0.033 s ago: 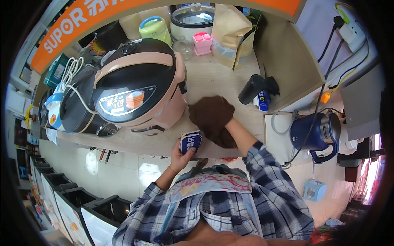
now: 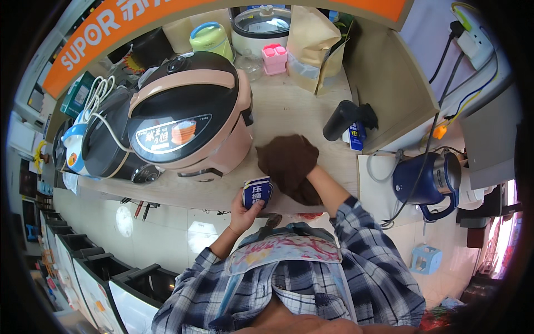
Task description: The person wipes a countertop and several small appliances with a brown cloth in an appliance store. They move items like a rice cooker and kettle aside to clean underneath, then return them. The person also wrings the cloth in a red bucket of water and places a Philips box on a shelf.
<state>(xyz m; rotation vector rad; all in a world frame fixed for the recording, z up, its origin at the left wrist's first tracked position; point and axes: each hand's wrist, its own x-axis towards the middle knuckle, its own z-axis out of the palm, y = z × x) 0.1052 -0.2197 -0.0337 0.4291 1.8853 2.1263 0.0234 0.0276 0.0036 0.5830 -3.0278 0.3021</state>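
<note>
At the counter's front edge my left hand (image 2: 242, 216) is closed on a small blue-and-white packet (image 2: 257, 192), thumb across its lower front. A dark brown cloth (image 2: 286, 161) covers my right hand, so its fingers are hidden; only the wrist and forearm show below it. The cloth rests on the pale wooden counter (image 2: 272, 111), just right of the packet, and part of it trails toward the front edge. Left of it stands a large pink-and-black rice cooker (image 2: 222, 147) with its lid closed.
Farther left are more cookers (image 2: 105, 131) with a white cord (image 2: 103, 92). At the back stand a pink box (image 2: 274, 59) and a paper bag (image 2: 311, 47). A black cylinder (image 2: 340, 119) lies near the right-hand panel; a blue kettle (image 2: 420, 179) stands beyond it under hanging cables.
The brown cloth and the right hand under it have shifted slightly right and toward me. The packet in my left hand has barely moved.
</note>
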